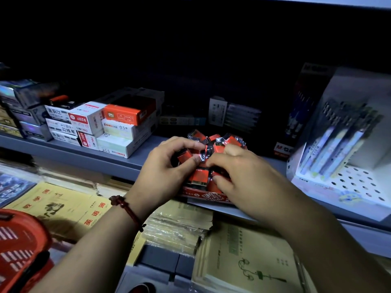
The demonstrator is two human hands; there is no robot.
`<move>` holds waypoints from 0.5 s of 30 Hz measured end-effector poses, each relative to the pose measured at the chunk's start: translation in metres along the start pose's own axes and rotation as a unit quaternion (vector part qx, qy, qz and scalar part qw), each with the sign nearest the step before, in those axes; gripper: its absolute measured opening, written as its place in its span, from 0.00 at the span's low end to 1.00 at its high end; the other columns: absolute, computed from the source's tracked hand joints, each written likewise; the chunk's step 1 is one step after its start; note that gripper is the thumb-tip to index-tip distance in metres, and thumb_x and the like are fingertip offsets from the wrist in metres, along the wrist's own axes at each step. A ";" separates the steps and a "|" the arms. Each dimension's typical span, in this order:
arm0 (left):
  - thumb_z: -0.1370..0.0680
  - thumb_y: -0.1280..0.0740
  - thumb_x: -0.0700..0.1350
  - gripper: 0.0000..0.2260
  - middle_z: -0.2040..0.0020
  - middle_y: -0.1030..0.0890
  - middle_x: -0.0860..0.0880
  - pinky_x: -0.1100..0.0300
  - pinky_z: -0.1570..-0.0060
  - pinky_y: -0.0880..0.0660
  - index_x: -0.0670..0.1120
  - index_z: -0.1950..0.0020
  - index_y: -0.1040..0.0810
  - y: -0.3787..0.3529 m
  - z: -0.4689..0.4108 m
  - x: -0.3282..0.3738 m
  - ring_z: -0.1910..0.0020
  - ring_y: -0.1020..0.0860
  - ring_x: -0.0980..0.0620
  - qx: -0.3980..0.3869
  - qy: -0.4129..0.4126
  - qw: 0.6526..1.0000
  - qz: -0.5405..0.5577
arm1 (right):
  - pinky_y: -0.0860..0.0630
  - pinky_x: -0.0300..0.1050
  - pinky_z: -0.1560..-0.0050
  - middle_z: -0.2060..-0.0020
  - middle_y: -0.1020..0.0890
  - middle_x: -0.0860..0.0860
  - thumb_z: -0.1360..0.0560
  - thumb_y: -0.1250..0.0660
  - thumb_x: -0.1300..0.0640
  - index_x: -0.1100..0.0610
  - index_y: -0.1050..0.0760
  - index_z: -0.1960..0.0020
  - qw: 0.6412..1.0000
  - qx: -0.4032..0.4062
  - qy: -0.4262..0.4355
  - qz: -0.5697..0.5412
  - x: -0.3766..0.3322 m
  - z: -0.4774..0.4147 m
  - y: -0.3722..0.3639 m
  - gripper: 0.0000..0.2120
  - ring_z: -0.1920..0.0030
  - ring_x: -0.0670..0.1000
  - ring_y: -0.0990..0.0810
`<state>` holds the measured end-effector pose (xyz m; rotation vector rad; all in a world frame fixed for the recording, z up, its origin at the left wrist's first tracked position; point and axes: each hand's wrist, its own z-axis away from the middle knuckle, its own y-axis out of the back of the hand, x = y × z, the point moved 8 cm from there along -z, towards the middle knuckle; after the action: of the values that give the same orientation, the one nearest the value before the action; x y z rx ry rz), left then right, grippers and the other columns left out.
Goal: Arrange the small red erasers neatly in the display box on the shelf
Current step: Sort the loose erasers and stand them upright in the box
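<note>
A red display box (203, 195) stands on the grey shelf (118, 163) in the middle of the view. Several small red erasers in clear wrap (229, 140) lie heaped in it, some tilted at the back. My left hand (167, 166) grips one red eraser (186, 156) between thumb and curled fingers, above the box's left side. My right hand (239, 172) is curled over the box's right half and pinches a wrapped eraser (206, 154) at the fingertips. Both hands hide much of the box's inside.
Stacked boxes of pen refills and staples (118, 125) stand to the left on the shelf. At the right, a white pen display rack (347, 153) leans. Exercise books (243, 261) lie on the lower shelf, and a red shopping basket (19, 248) is at the bottom left.
</note>
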<state>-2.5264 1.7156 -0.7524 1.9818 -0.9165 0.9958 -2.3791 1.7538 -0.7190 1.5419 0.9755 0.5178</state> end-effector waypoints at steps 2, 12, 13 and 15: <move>0.25 0.29 0.46 0.09 0.47 0.16 0.53 0.45 0.38 0.23 0.54 0.46 0.15 0.000 0.000 0.001 0.43 0.19 0.53 -0.002 0.000 1.000 -0.002 | 0.24 0.49 0.45 0.50 0.30 0.43 0.18 0.38 0.49 0.39 0.29 0.31 1.000 -0.006 0.000 0.003 0.000 0.001 -0.001 0.17 0.46 0.47 0.29; 0.25 0.29 0.46 0.09 0.46 0.17 0.52 0.43 0.36 0.24 0.52 0.45 0.15 0.000 0.001 0.001 0.42 0.19 0.51 -0.009 -0.001 1.000 0.003 | 0.24 0.46 0.48 0.49 0.28 0.42 0.19 0.36 0.52 0.41 0.26 0.35 0.999 0.002 -0.020 -0.033 0.001 0.001 0.000 0.13 0.47 0.48 0.26; 0.25 0.29 0.46 0.09 0.46 0.17 0.52 0.43 0.36 0.24 0.52 0.45 0.15 0.001 0.001 0.001 0.42 0.19 0.51 -0.009 0.001 1.000 0.004 | 0.24 0.47 0.49 0.49 0.28 0.43 0.19 0.36 0.53 0.42 0.26 0.37 0.999 0.007 -0.019 -0.036 0.000 0.002 0.001 0.12 0.48 0.48 0.25; 0.25 0.29 0.47 0.09 0.46 0.17 0.53 0.42 0.37 0.24 0.52 0.46 0.15 0.000 0.001 0.001 0.42 0.19 0.51 -0.011 0.005 1.000 0.007 | 0.23 0.47 0.53 0.51 0.28 0.44 0.20 0.36 0.53 0.44 0.28 0.42 0.999 0.024 -0.018 -0.044 -0.002 0.003 0.007 0.08 0.51 0.48 0.24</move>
<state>-2.5259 1.7142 -0.7520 1.9534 -0.9327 0.9988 -2.3760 1.7509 -0.7126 1.5374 1.0294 0.4052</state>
